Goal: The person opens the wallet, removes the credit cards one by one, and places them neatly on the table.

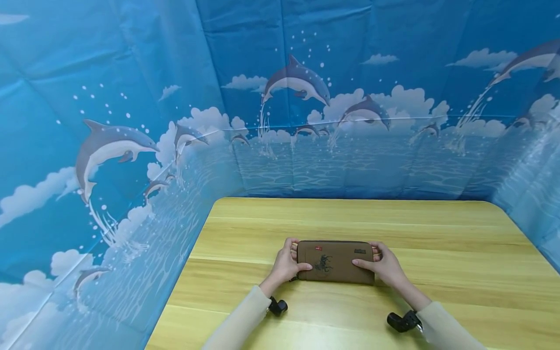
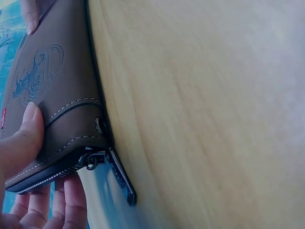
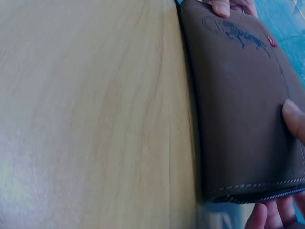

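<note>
A brown zip-around wallet [image 1: 337, 267] with a dark horse-and-rider print and a small red tag is held by both hands at its two short ends. My left hand [image 1: 286, 265] grips the left end, thumb on the front face and fingers behind. At that corner a dark zipper pull [image 2: 123, 179] hangs down in the left wrist view. The right hand [image 1: 387, 266] holds the opposite end the same way, its thumb [image 3: 294, 119] pressed on the face. The wallet's long lower edge is close over the table, and its zip looks closed along the left end.
The light wood-grain table [image 1: 245, 223] extends around the wallet on all sides. Behind and to the left hangs a blue curtain [image 1: 175, 63] printed with dolphins and clouds. Black wrist cameras are strapped at both sleeves, the right one [image 1: 402, 322] low over the table.
</note>
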`<control>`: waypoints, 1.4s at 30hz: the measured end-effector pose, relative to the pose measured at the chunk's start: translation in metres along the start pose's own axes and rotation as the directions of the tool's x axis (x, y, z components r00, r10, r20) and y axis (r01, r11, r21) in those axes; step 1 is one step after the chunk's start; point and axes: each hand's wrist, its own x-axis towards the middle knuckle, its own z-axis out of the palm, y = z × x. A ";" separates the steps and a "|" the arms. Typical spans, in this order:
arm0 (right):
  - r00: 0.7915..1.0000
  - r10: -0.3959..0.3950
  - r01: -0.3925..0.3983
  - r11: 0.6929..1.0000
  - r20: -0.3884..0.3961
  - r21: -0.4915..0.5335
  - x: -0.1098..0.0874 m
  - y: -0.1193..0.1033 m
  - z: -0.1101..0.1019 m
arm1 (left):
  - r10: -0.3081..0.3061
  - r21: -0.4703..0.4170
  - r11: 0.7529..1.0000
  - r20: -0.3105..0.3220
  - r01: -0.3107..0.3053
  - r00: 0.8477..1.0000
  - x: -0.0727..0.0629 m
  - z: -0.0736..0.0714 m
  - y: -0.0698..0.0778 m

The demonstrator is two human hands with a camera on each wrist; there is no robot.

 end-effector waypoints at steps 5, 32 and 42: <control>0.998 0.030 -0.032 0.999 0.046 0.026 -0.001 0.003 -0.002 | 0.016 -0.013 1.000 0.008 -0.016 1.000 0.000 -0.001 0.000; 0.989 -0.054 0.038 0.993 0.137 0.115 -0.008 0.000 0.000 | -0.036 0.475 0.879 0.170 -0.050 0.985 -0.019 -0.027 -0.010; 0.988 -0.070 0.056 0.993 0.134 0.104 -0.007 0.001 0.000 | -0.047 0.598 0.801 0.138 -0.045 0.989 -0.022 -0.023 -0.006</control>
